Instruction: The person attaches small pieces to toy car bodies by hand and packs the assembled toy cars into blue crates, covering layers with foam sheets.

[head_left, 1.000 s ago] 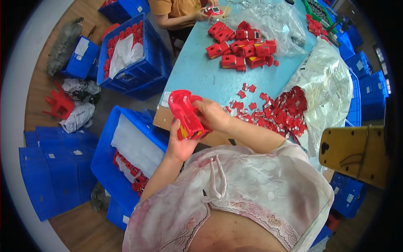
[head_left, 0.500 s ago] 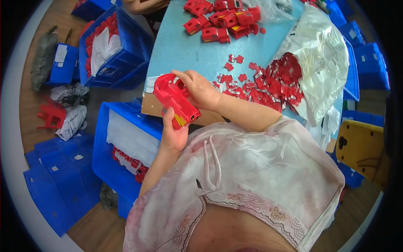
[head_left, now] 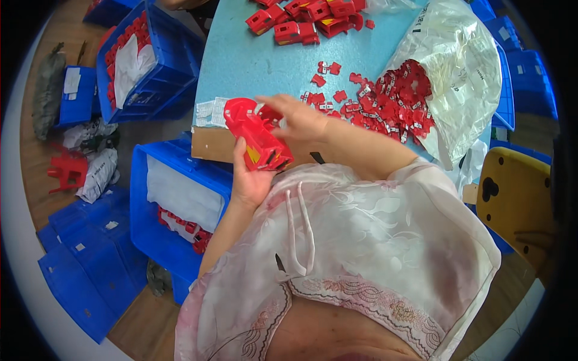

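A red plastic toy car body (head_left: 250, 129) with a yellow decoration on its side is in my left hand (head_left: 251, 183), whose thumb and fingers close around its lower end. Just to the right of it is my right hand (head_left: 301, 120), slightly blurred, its fingers stretched toward the shell; whether the fingertips touch it I cannot make out. Beyond my right arm, small red pieces (head_left: 397, 102) with pale labels are heaped on the blue table (head_left: 259, 66), spilling from a large translucent plastic bag (head_left: 457, 78). More red car bodies (head_left: 295, 33) lie in a group at the far side.
At my left a blue bin (head_left: 138, 222) holds white sheets and red parts. Farther up, another blue bin (head_left: 162, 78) contains red parts. Printed papers (head_left: 211, 113) lie at the table's near left edge. A yellow chair (head_left: 512, 204) stands at the right, blue crates (head_left: 90, 265) at lower left.
My right hand has come off the car body and shifted slightly right, fingers extended. My left hand still grips the shell. The whole view has shifted a little.
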Motion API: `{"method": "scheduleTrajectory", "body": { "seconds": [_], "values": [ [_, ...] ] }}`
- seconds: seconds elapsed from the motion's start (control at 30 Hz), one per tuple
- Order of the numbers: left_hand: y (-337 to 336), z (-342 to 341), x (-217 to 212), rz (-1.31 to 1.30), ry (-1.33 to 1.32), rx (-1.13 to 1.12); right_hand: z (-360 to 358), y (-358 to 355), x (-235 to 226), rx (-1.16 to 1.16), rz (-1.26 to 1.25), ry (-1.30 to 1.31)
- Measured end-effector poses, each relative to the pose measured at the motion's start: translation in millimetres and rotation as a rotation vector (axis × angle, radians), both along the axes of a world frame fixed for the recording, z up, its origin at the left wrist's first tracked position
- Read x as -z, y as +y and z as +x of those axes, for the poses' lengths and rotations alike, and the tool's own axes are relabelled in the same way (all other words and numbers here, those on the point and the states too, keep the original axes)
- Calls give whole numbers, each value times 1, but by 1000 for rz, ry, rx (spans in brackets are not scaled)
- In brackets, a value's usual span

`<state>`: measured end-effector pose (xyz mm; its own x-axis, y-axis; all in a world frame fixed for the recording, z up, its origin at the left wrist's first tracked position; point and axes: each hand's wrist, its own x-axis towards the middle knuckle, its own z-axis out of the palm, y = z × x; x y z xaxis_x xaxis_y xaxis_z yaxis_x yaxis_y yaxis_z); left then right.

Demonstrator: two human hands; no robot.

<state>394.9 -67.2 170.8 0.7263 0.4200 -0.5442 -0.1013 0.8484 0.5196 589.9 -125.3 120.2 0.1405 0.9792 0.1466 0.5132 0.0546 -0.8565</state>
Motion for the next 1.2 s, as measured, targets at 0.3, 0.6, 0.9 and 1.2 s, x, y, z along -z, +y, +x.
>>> {"method": "scheduleTrajectory", "body": {
  "seconds": [0.3,0.6,0.9,1.2],
  "values": [
    [10,4,-19,-138,-107,-58,177,-34,102,202,-286,-760],
    [21,-1,-33,-315,-300,-153,156,-41,29,390,-271,-531],
    [17,1,-35,-171,-278,-52,5,15,-107,97,165,248],
    [5,-6,-26,-20,-151,38,-29,37,-77,-78,286,-195]
  ]
}}
